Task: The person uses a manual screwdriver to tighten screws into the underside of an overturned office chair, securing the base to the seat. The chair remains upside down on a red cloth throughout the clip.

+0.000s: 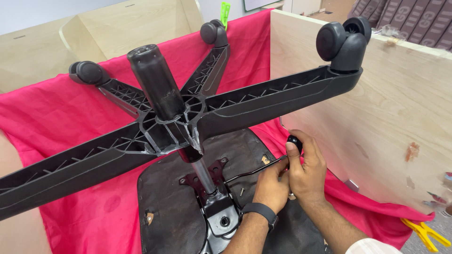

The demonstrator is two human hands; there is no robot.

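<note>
Place: on the red cloth (70, 117) we see an upside-down office chair, its black wheel base (188, 117) up in the air.
Right hand (306, 171): we see it wrapped around the lever's black knob (295, 141).
Left hand (270, 186): we see its fingers pinch the thin metal lever (249, 173) above the seat bottom (165, 207).
Side: a wooden board (376, 117) stands close by.

A red cloth (70, 113) covers my desk. Plywood boards (376, 108) stand at three o'clock and twelve. A yellow clamp (426, 234) lies at four o'clock, a green clip (225, 11) at twelve.
</note>
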